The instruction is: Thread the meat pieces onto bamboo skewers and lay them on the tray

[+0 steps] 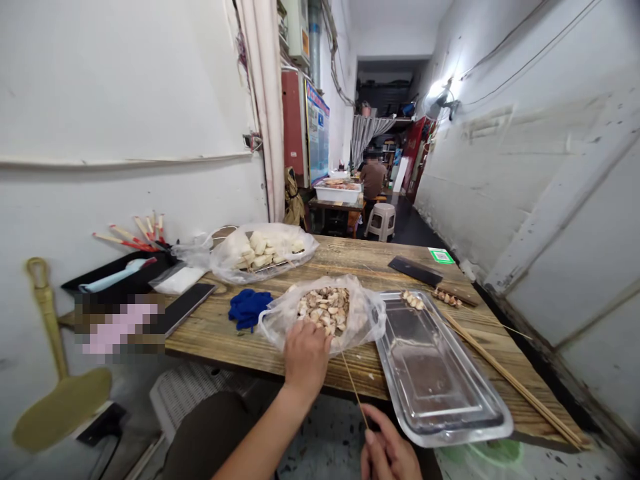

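Bamboo skewer (354, 390) rises from the right hand (387, 453) at bottom centre, pinched in a narrow grip. Left hand (306, 357), arm extended, reaches knuckles-up into the plastic bag of pale pieces (324, 310) mid-frame on the wooden counter (210, 333), fingers hidden; metal tray (435, 373) just right.

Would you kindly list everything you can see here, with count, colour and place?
wooden table: one, brown, centre
bag of pieces: one, clear plastic, beige contents, table front
bag of white chunks: one, clear, table rear left
metal tray: one, silver, table right
loaded skewer: one, beige, tray's far end
bamboo skewers: several, tan, right edge
cleaver: one, dark, rear right
blue cloth: one, beside front bag
stool: one, white, aisle
left hand: reaching into front bag
right hand: gripping a thin skewer
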The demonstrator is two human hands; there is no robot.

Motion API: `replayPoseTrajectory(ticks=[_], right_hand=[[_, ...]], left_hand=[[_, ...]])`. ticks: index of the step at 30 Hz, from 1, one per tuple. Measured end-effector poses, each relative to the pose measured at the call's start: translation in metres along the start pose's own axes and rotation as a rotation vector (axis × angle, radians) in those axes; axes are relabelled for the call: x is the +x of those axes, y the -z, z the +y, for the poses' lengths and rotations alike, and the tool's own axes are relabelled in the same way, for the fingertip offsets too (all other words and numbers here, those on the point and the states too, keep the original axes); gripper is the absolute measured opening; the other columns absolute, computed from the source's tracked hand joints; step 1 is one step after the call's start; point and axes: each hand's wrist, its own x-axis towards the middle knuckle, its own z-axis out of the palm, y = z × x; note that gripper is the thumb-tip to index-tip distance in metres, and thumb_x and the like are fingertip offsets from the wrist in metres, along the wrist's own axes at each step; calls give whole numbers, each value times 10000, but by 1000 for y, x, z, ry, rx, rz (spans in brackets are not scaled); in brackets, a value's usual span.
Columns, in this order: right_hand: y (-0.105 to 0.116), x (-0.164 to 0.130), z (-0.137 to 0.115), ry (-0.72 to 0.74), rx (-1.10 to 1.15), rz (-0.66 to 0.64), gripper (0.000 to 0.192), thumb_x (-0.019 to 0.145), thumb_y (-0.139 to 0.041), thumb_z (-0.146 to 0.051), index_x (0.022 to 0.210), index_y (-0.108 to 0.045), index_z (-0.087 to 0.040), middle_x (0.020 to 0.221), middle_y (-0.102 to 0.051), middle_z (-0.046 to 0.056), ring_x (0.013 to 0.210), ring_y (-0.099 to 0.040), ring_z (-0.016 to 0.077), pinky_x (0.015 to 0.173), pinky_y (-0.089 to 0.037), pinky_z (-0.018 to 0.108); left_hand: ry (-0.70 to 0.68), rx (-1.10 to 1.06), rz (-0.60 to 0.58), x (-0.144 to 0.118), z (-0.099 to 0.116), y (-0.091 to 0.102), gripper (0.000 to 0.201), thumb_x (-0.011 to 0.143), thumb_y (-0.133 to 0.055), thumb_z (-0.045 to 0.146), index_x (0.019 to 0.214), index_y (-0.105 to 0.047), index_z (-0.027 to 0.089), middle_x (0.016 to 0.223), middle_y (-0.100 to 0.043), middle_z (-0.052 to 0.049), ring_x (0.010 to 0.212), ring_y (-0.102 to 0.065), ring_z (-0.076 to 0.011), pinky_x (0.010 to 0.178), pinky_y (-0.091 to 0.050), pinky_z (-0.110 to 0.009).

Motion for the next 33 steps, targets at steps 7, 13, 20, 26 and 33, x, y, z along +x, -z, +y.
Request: replayPoseTrajectory(ticks=[7,13,20,26,33], right_hand=[[13,-2,4,46,-87,-43,523,811,-324,-553,976,-602,-142,365,-550,4,290,-451,96,347,-361,175],[11,1,-8,66,-81,-58,532,832,-287,-535,1057,-557,-136,399,-561,2,298,-418,86,335,-316,170],[12,7,-26,186,-174,-148,440,867,-288,-429,1064,-552,-137,441,-568,2,360,-463,96,363,-330,166],[8,1,-25,174,-157,-47,436,862,-301,-431,1064,-550,-135,416,-546,-5,345,-445,95,342,-312,164],[11,4,-28,133,-128,-10,478,844,-309,-477,1051,-557,-124,426,-517,-14,366,-441,98,376,-346,175]], left_hand=[[70,133,-145,18,7,-21,180,744,-504,263,833,-620,157,866,-553,-96,902,-454,-240,805,-294,-364],[19,62,-145,21,-3,-18,237,793,-435,302,791,-648,197,840,-560,-66,855,-476,-198,799,-300,-327],[55,132,-213,19,6,-28,215,724,-530,340,812,-659,192,865,-559,-87,896,-464,-236,778,-305,-350],[75,113,-215,33,13,-30,185,717,-533,291,765,-660,166,899,-564,-104,919,-458,-248,784,-299,-352],[20,77,-261,29,6,-35,190,715,-534,299,762,-660,165,909,-559,-100,953,-428,-258,819,-269,-375]])
